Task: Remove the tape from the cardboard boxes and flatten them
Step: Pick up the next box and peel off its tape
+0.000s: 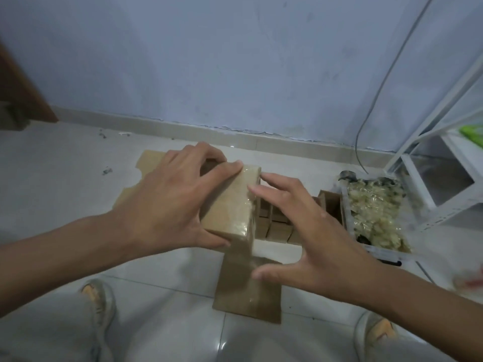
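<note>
A small brown cardboard box (230, 205) is held above the floor at the centre, with clear glossy tape (249, 199) along its right edge. My left hand (167, 202) grips the box from the left, fingers over its top and thumb under the near corner. My right hand (311, 228) hovers just right of the box with fingers spread and straight, fingertips near the taped edge. A flattened piece of cardboard (248, 288) lies on the floor below the box. More flat cardboard (149, 163) lies behind my left hand.
Several small cardboard boxes (277, 218) stand in a group behind my right hand. A tray heaped with crumpled tape (373, 207) sits at the right, beside a white metal rack (444, 152). A cable (366, 121) hangs down the wall. My knees and shoes fill the bottom.
</note>
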The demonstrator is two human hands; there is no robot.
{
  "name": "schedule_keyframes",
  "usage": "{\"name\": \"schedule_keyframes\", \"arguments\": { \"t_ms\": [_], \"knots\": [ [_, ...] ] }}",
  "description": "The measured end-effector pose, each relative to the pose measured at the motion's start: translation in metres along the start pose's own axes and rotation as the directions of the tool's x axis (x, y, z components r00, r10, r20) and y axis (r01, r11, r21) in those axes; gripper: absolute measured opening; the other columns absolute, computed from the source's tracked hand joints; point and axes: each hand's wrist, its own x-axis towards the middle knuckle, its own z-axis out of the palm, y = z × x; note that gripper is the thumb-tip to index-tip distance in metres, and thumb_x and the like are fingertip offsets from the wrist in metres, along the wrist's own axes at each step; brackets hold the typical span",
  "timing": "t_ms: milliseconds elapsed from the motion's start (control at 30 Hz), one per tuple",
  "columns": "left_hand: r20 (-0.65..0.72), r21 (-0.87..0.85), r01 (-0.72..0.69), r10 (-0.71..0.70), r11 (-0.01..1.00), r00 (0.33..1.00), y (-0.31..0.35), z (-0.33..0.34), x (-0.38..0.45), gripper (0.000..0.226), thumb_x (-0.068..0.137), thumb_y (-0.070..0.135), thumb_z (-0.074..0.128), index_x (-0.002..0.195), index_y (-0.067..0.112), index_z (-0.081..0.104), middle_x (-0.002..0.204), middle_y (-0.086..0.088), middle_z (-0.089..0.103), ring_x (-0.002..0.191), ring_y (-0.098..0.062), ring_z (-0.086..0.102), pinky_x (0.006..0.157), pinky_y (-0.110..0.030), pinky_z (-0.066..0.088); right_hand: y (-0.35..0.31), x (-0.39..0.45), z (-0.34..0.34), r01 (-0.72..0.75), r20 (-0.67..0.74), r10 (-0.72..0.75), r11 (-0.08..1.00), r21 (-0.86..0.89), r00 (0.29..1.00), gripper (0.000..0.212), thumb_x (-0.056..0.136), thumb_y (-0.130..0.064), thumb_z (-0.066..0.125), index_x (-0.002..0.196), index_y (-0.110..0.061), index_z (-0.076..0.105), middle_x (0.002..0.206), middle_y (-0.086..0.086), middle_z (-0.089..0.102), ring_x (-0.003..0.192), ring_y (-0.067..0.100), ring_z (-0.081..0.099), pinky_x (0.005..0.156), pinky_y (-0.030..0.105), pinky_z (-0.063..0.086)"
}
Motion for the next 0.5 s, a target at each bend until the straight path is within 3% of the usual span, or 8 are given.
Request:
{"name": "schedule_keyframes", "arguments": {
  "t_ms": [133,267,400,500],
  "knots": [
    [-0.003,0.013,0.041,-0.041,0.999,0.999,0.016,-0.008,-0.002,0.114,0.059,0.086,0.061,0.151,0.020,0.046,0.132,-0.007,0.049,0.111,-0.022,0.047,0.093,-0.039,0.040,-0.003,0.001,0.008,-0.005,-0.050,0.003,1.000,-0.031,0.999,0.100,0.073,-0.068,0.080,0.155,-0.050,0.026,0.164,-0.014,0.015,0.138,0.009,0.044,0.102,0.043,0.057],
    [0.001,0.085,0.008,-0.008,0.996,1.000,0.027,-0.009,-0.004,0.111,0.064,0.086,0.063,0.149,0.016,0.048,0.131,-0.009,0.051,0.113,-0.028,0.051,0.093,-0.044,0.043,-0.003,0.005,0.011,0.033,-0.091,-0.033,0.999,-0.007,0.995,0.090,0.076,-0.062,0.080,0.152,-0.053,0.033,0.167,-0.009,0.011,0.145,0.014,0.039,0.108,0.046,0.053],
    [0.022,0.090,-0.043,0.041,0.995,0.999,0.028,-0.006,-0.005,0.113,0.063,0.086,0.069,0.149,0.018,0.047,0.133,-0.007,0.050,0.115,-0.027,0.051,0.094,-0.043,0.044,-0.001,0.008,0.008,0.078,-0.064,-0.077,0.997,0.016,0.995,0.073,0.078,-0.054,0.084,0.142,-0.042,0.052,0.164,-0.005,0.019,0.145,0.012,0.039,0.114,0.035,0.046],
    [0.086,0.011,-0.004,0.003,1.000,0.996,0.021,-0.004,-0.010,0.119,0.062,0.090,0.067,0.155,0.023,0.037,0.139,0.001,0.048,0.118,-0.021,0.051,0.095,-0.038,0.042,0.000,0.007,0.007,0.067,-0.019,-0.065,0.988,0.137,0.998,0.058,0.077,-0.048,0.085,0.128,-0.044,0.056,0.154,-0.010,0.025,0.141,0.007,0.039,0.106,0.028,0.050]
  ]
}}
